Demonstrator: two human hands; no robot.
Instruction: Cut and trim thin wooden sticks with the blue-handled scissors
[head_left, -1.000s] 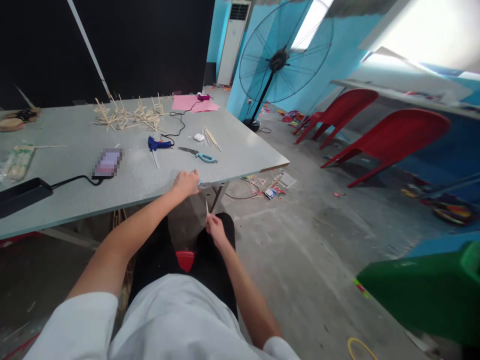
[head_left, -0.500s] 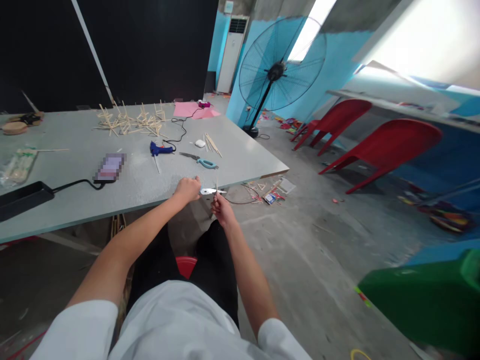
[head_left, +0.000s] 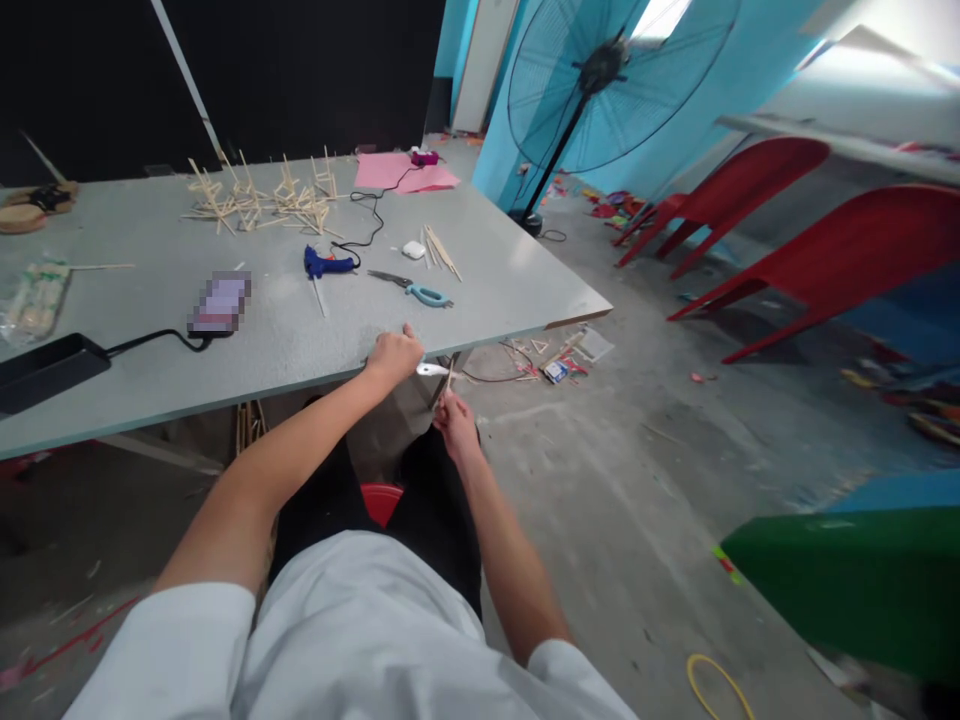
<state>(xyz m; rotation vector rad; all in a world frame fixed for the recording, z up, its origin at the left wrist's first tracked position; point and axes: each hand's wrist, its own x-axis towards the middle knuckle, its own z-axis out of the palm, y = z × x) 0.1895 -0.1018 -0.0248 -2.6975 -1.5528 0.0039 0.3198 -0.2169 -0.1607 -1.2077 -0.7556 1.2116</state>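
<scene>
My left hand point(head_left: 393, 356) is closed round a small cutter whose metal blades point(head_left: 433, 370) stick out to the right, just off the near edge of the grey table point(head_left: 150, 370). My right hand point(head_left: 454, 420) pinches a thin wooden stick point(head_left: 448, 378) upright, its upper end at the blades. Both hands hover above my knees in black trousers.
On the table lie teal-handled scissors point(head_left: 420, 291), a blue glue gun point(head_left: 324, 264), loose sticks point(head_left: 441, 250), stick frames point(head_left: 259, 200), pink paper point(head_left: 397, 174), a phone point(head_left: 217, 303) and a black box point(head_left: 41, 368). A standing fan point(head_left: 600, 80), red chairs point(head_left: 832, 260) and a green bin point(head_left: 847, 590) are to the right.
My right hand rose from my lap and brought the stick up to the cutter's blades. The camera view shifted slightly left and down.
</scene>
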